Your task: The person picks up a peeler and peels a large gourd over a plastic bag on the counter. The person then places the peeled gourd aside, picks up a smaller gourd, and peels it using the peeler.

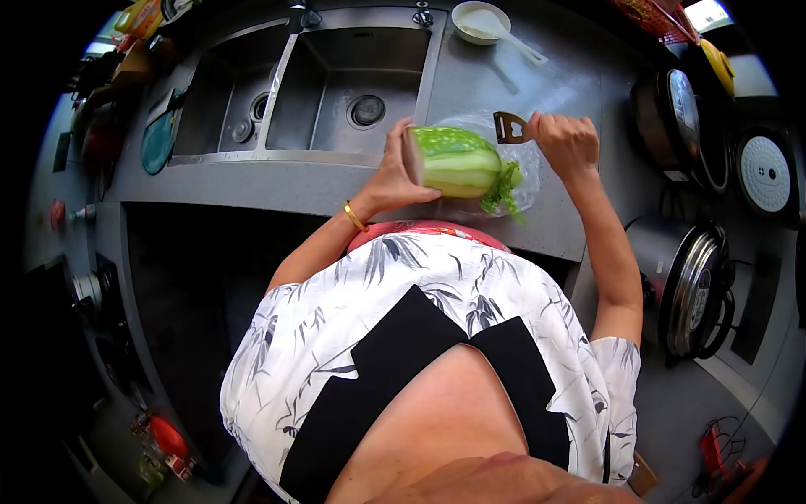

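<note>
A thick green gourd [457,155] with pale flecks lies sideways above the counter, its cut end toward the left. Paler stripes along its near side show where skin is peeled away. My left hand [396,175] grips the cut end, thumb along the near side. In my right hand [567,141], fingers wrapped round the handle, is a peeler [510,128] with a wide head, just right of the gourd and apart from it. Curled green peelings [505,189] hang at the gourd's right end, over a clear plastic bag [529,155] on the counter.
A double steel sink [281,92] is set in the counter at left. Behind stands a white bowl [470,38] with a white spoon [520,46] across it. Cookers [672,109] and a large steel pot [672,260] line the right side. A teal round board [158,143] leans left.
</note>
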A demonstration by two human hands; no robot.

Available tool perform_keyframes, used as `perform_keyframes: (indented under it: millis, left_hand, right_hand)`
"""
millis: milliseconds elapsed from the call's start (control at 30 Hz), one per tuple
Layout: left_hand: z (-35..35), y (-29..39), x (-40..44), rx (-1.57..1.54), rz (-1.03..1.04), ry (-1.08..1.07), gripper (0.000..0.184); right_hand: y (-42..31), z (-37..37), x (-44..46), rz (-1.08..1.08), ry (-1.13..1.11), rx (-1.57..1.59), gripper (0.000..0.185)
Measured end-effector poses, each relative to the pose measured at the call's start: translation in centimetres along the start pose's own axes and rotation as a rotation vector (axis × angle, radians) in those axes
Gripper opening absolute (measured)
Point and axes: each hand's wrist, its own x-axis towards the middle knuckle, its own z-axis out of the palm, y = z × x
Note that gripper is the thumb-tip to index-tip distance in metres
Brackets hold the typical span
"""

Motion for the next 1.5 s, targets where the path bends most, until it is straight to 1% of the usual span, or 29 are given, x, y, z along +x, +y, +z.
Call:
perform_keyframes:
  millis: [67, 167, 267, 367, 500, 600, 700, 800, 933, 1033, 1067, 1133, 1167, 1200, 1233, 1267, 1333, 1367, 1433, 1500]
  left_hand:
    - [0.2, 0.4, 1.3, 0.073, 0.053, -0.020, 0.113]
    - [0.0, 0.8, 2.2, 0.094, 0.051, -0.026, 0.111]
    - [0.0, 0.9, 2.2, 0.047, 0.042, -0.034, 0.110]
    - [0.1, 0.6, 2.1, 0.053, 0.064, -0.025, 0.109]
    - [0.1, 0.8, 1.9, 0.150, 0.088, -0.030, 0.107]
    - [0.4, 0.8, 1.7, 0.132, 0.100, -0.031, 0.106]
    - [0.3, 0.9, 1.4, 0.103, 0.110, -0.048, 0.105]
    - [0.5, 0.5, 1.0, 0.061, 0.101, -0.042, 0.104]
    - [0.4, 0.2, 0.9, 0.068, 0.111, -0.042, 0.104]
    - [0.4, 1.2, 1.2, 0.145, 0.162, -0.043, 0.104]
    - [0.3, 1.6, 1.2, 0.182, 0.185, -0.043, 0.104]
    - [0.2, 0.7, 0.7, 0.156, 0.175, -0.032, 0.104]
    - [0.2, 0.0, 0.4, 0.144, 0.174, -0.026, 0.104]
    - [0.1, -0.6, -0.2, 0.024, 0.126, -0.029, 0.104]
    - [-0.1, -1.2, -0.7, -0.093, 0.087, -0.034, 0.104]
    - [-0.1, -1.8, -1.2, -0.218, 0.033, -0.049, 0.104]
    - [-0.2, -1.2, -1.2, -0.084, 0.045, -0.059, 0.104]
    - [-0.4, -0.9, -0.8, -0.010, 0.059, -0.065, 0.104]
    - [-0.8, -0.5, -0.6, 0.013, 0.083, -0.088, 0.106]
    - [-0.5, -0.2, -0.8, 0.006, 0.081, -0.083, 0.108]
  right_hand:
    - [0.1, 0.2, 1.3, 0.043, -0.130, -0.019, 0.040]
    - [-1.3, -2.1, 4.6, 0.311, -0.347, 0.263, 0.042]
    - [-3.1, -2.6, 7.0, 0.299, -0.606, 0.495, 0.042]
    - [-4.6, -1.3, 7.6, 0.186, -0.673, 0.486, 0.041]
    - [-5.3, -1.1, 8.1, 0.128, -0.775, 0.487, 0.039]
    - [-5.6, 0.1, 6.9, 0.116, -0.709, 0.512, 0.039]
    - [-5.1, 0.2, 5.8, 0.053, -0.696, 0.506, 0.040]
    - [-3.0, 2.2, 3.4, 0.069, -0.621, 0.509, 0.042]
    - [-1.8, 3.9, 1.1, 0.157, -0.635, 0.512, 0.042]
    - [-1.4, 5.2, -0.9, 0.233, -0.612, 0.631, 0.042]
    - [-1.3, 6.1, -1.7, 0.235, -0.544, 0.662, 0.042]
    - [-0.3, 8.5, -4.2, 0.242, -0.400, 0.716, 0.042]
    - [0.9, 8.7, -6.4, 0.239, -0.495, 0.629, 0.041]
    - [2.3, 8.5, -8.9, 0.234, -0.585, 0.539, 0.041]
    - [3.2, 8.1, -9.2, 0.233, -0.666, 0.444, 0.041]
    - [2.9, 8.4, -9.3, 0.265, -0.637, 0.411, 0.041]
    - [1.0, 7.3, -9.4, 0.320, -0.618, 0.357, 0.041]
    - [0.8, 6.9, -9.3, 0.308, -0.577, 0.320, 0.042]
    - [0.7, 6.0, -8.1, 0.286, -0.483, 0.247, 0.043]
    - [1.9, 3.5, -7.3, 0.242, -0.593, 0.175, 0.042]
